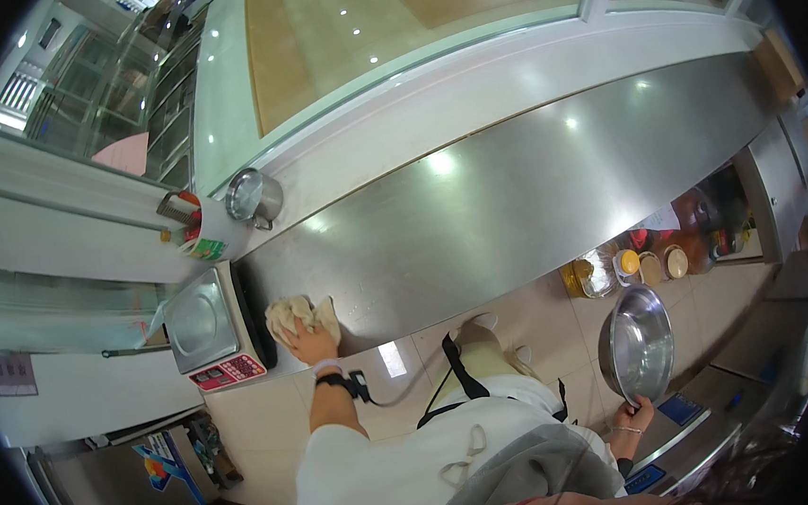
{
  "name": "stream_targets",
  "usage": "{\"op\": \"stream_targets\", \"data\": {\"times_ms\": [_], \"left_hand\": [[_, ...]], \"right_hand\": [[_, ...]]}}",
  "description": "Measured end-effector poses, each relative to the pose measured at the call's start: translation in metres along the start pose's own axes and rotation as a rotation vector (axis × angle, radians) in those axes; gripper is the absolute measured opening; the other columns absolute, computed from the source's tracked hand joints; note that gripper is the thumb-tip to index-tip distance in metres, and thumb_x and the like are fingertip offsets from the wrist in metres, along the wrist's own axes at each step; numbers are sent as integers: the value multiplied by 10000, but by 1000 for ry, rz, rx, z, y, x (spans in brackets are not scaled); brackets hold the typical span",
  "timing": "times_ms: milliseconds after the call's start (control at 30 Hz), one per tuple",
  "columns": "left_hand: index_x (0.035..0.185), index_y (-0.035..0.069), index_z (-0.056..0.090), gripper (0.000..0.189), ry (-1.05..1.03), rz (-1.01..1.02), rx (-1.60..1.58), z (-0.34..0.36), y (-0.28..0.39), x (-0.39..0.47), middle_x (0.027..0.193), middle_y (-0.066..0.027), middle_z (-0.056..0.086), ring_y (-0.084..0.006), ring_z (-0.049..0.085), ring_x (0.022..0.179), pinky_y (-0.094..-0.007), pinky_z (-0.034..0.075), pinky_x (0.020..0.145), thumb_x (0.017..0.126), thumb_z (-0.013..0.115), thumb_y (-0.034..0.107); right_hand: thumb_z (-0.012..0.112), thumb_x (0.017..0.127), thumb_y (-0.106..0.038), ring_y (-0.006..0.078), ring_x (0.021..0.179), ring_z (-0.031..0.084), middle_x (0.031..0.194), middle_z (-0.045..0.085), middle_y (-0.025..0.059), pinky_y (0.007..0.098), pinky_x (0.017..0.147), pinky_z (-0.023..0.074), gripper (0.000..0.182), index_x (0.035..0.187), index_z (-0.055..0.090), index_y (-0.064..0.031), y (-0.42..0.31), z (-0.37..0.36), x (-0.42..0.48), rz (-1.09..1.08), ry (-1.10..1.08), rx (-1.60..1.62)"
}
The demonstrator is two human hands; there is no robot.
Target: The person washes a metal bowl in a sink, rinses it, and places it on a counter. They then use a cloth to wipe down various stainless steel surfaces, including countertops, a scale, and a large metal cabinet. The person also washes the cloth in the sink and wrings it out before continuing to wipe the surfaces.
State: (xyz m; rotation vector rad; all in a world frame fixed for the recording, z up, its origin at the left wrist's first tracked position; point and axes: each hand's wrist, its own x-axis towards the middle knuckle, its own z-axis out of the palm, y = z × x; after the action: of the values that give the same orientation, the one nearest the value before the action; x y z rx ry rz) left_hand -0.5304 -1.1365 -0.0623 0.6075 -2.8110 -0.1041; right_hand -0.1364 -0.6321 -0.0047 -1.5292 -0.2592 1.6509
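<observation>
My left hand (313,343) presses a crumpled cream cloth (295,316) onto the left end of a long stainless steel worktop (459,227). The cloth lies just right of a digital weighing scale (203,318) with a metal pan and a red keypad. Off to my right, past the worktop's front edge, my right hand (634,416) grips a steel basin (639,344) by its rim. The basin is tilted on its side above the floor, and nothing shows inside it. The fingers beneath the rim are partly hidden.
Behind the scale stand a steel jug (255,196) and a white container (220,228) of small items. Oil bottles and jars (629,263) sit under the worktop's right part. A glass partition (394,32) runs along the back. Steel cabinets (701,414) flank my right side.
</observation>
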Motion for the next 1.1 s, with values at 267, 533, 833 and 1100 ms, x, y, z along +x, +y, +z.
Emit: {"op": "stream_targets", "data": {"times_ms": [267,533,833,1100], "left_hand": [[1192,155,570,491,-119,976,-360,-23,219,-91,1355,-185,370,-415,323,1236,-539,250,1015,713,610,257],[1055,137,627,315,-233,1402,-464,-10,274,-82,1245,-132,494,-367,438,1154,-493,367,936,747,590,195],[1096,14,576,348,-37,1024,151,38,73,101,1167,-202,529,-382,459,1110,-485,299,998,832,476,217],[1156,-1,507,397,162,1015,-601,1,278,23,1148,-187,504,-365,410,1150,-468,234,1035,765,515,67]], "right_hand": [[503,663,59,107,377,341,615,458,-4,204,310,253,174,710,449,-100,9,6,-4,-29,10,-34],[484,670,100,109,430,414,697,481,12,209,301,261,308,914,467,-86,5,49,-46,-131,-25,-25],[478,655,91,115,409,449,674,521,33,194,277,265,295,908,512,-56,7,34,-75,-166,109,206],[460,647,104,110,398,451,682,539,36,198,275,265,372,976,531,-55,3,-10,-72,-352,246,367]]}}
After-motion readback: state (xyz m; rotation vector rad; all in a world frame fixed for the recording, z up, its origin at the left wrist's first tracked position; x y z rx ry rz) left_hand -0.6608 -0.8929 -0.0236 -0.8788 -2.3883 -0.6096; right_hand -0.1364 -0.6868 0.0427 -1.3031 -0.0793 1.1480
